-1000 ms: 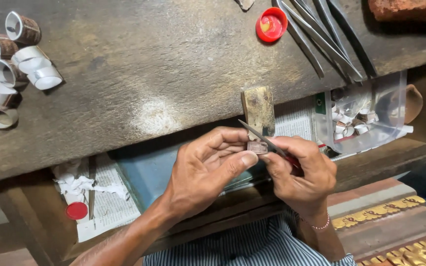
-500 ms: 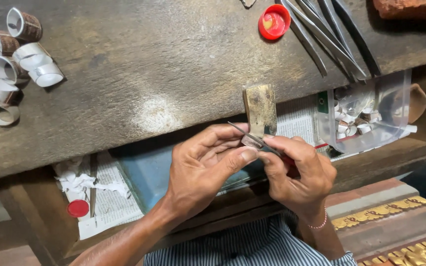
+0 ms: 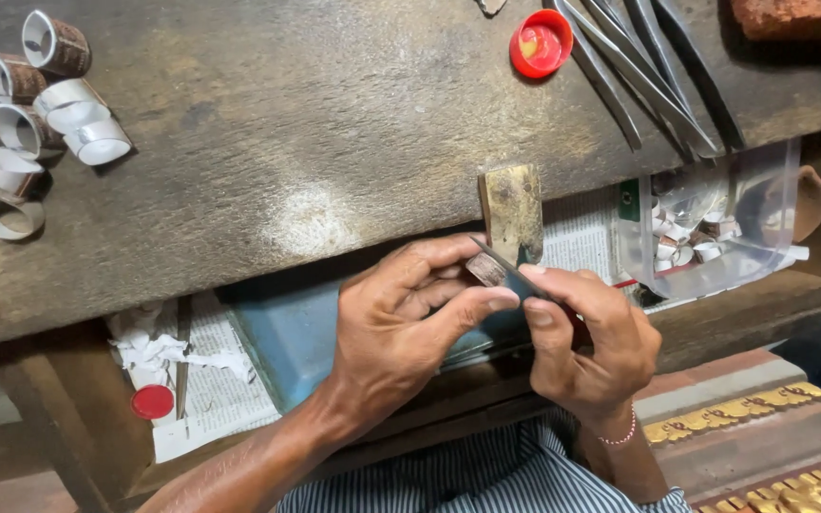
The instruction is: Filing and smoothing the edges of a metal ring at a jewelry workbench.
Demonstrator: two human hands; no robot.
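Far left on the worn, scratched wooden bench (image 3: 268, 123): cluster of short rings (image 3: 40, 104), curled strips of thin sheet, pale inside, brown patterned outside. Red object at the left edge, cut off by the frame.

Below the bench edge, left: open drawer (image 3: 277, 332) with blue bottom, newspaper lining, crumpled white paper scraps (image 3: 159, 347), small red cap (image 3: 152, 402).

Centre: left hand (image 3: 401, 328) closed, thumb and fingers pinching a small brown ring piece (image 3: 486, 269), held against the worn wooden peg (image 3: 512, 214) that juts out from the bench edge.

Right hand (image 3: 586, 347) closed around a thin dark metal tool (image 3: 510, 271), tip touching the ring piece; handle hidden in the palm. Bead bracelet at the wrist.

Far centre-right: red bottle cap (image 3: 541, 44), shallow, yellowish inside. Beside it, long dark metal tongs (image 3: 648, 76) lying diagonally, arms overlapping.

Right, under the bench: clear plastic bag (image 3: 715, 228) holding more pale rings. Near right: gilt moulded trim (image 3: 762, 413).
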